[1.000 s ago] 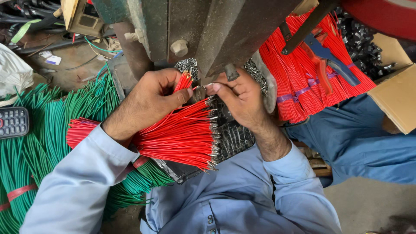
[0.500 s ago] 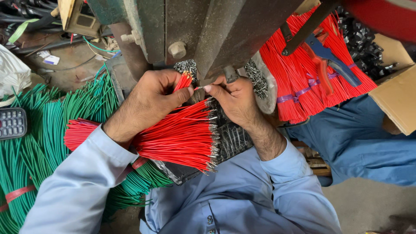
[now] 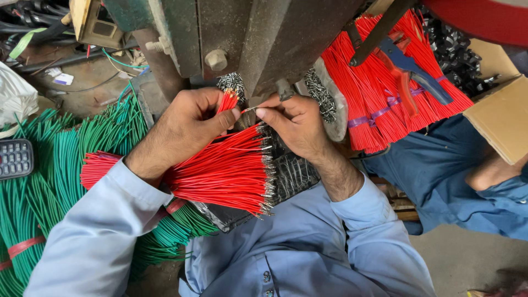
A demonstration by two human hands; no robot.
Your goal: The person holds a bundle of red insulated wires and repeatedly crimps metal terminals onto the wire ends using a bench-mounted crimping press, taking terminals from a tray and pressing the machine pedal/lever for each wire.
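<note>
Looking down: head cam view of a seated person w/ both hands raised to a grimy metal press machine.
Left hand: curled shut around a small clump of short red wires, thumb pressing them vs. the fingers; tips point up toward the machine.
Right hand: thumb & forefinger pinching one single red wire, held approx. level, its end right under the machine's lower edge.
Wire bundle: big fan of red wires across the lap on a black sheet, metal ends facing right, just below both hands.
Doing it well (judgement): feed 1 wire at a time, keep it straight & level, keep fingertips back from the press point, keep the left clump tight so the next wire pulls free cleanly.
Cardboard box: at right, open; contents can't be seen from here.
Loose piles, no container: green wires heaped at left, some banded w/ red tape; more red wires at upper right, tied w/ purple bands, w/ a blue-and-red hand tool lying on top.
Metal bits: small silvery terminals on a strip beside the machine, near the right hand.
Other: dark keypad device at far left edge.
</note>
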